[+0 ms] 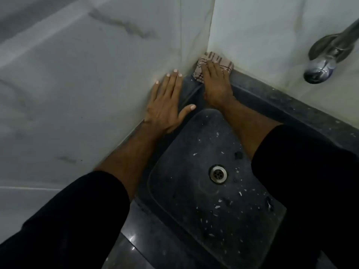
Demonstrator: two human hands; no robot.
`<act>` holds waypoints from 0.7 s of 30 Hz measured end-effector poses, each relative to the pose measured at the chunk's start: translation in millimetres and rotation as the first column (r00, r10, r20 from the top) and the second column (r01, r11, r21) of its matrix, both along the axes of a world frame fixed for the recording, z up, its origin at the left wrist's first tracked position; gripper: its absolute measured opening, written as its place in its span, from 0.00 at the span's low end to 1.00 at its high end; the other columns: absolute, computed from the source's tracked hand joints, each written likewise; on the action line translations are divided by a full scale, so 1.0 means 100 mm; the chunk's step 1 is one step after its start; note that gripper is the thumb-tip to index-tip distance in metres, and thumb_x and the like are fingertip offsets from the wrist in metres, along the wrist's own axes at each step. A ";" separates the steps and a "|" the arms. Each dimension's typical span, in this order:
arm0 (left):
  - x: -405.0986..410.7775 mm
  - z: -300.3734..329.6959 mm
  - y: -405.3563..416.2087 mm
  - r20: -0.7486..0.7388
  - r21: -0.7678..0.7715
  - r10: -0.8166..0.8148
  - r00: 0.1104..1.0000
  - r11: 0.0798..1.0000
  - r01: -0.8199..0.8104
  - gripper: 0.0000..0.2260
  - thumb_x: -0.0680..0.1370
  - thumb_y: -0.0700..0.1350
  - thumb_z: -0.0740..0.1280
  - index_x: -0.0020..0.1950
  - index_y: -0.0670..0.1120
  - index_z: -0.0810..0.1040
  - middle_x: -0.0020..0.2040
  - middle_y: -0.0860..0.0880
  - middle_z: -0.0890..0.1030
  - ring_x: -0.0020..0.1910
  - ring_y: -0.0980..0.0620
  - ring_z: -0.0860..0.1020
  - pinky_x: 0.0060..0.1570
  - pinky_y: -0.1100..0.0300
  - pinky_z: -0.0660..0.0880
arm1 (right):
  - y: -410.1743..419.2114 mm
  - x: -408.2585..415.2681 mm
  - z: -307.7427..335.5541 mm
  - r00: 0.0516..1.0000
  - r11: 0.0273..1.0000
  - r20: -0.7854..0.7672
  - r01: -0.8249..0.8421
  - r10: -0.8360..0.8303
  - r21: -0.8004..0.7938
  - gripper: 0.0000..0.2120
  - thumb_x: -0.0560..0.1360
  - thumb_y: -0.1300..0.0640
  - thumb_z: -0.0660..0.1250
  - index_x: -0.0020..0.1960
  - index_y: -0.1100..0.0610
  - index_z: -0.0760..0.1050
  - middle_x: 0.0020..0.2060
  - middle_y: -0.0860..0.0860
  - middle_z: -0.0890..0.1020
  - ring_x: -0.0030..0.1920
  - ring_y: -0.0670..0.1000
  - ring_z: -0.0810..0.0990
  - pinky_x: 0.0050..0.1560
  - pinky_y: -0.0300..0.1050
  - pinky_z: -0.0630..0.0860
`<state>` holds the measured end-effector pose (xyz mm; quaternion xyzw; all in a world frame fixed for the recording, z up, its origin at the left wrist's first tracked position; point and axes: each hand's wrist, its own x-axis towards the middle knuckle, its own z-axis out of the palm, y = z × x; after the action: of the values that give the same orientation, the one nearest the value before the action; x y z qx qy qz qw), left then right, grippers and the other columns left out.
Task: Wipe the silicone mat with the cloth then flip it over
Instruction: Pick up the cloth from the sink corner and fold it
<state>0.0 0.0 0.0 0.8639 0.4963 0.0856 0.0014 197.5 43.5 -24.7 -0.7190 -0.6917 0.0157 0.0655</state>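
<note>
Where walls [97, 74] meet, tap [330, 55] overhangs.

One head-worn view — looking steeply down, close over a corner sink [194, 144].

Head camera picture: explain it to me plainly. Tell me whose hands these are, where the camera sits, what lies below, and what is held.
No machine here: a person wears one camera on the head, looking down at their own two bare hands. The left hand lies flat, fingers straight, against the white marbled wall tile. The right hand presses a beige patterned cloth into the corner where the walls meet the dark ledge. Below is a dark speckled stone sink with a round metal drain. A chrome tap sticks out at upper right. No silicone mat shows in this picture.
</note>
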 end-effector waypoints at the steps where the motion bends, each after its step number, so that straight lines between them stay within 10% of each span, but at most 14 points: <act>1: 0.01 0.00 -0.01 -0.021 0.003 -0.015 1.000 1.000 0.015 0.40 0.77 0.69 0.44 0.80 0.43 0.45 0.80 0.44 0.46 0.79 0.47 0.47 0.75 0.49 0.43 | 0.01 0.00 -0.01 1.000 1.000 0.020 0.004 -0.004 -0.018 0.42 0.73 0.64 0.67 0.78 0.58 0.46 0.77 0.57 0.48 0.76 0.58 0.46 0.74 0.58 0.46; 16: -0.05 0.00 0.01 -0.039 0.064 -0.066 0.997 0.996 0.069 0.39 0.78 0.67 0.44 0.80 0.43 0.47 0.80 0.44 0.48 0.79 0.47 0.48 0.76 0.48 0.47 | 0.10 0.14 0.17 0.999 0.996 -0.022 -0.046 0.048 0.070 0.23 0.76 0.67 0.61 0.70 0.62 0.64 0.68 0.61 0.70 0.66 0.61 0.69 0.65 0.52 0.67; 21: 0.07 0.14 -0.13 0.083 -0.008 -0.063 0.995 0.998 0.064 0.38 0.79 0.66 0.47 0.80 0.43 0.45 0.80 0.44 0.46 0.79 0.47 0.47 0.76 0.47 0.46 | -0.24 0.23 0.49 0.966 0.990 -0.257 0.015 0.021 0.139 0.22 0.74 0.67 0.56 0.67 0.59 0.70 0.61 0.61 0.77 0.59 0.61 0.75 0.59 0.52 0.73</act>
<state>7.2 -12.8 14.5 0.8749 0.4686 0.1187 0.0293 221.0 19.3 24.2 -0.7035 -0.6777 0.0606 0.2051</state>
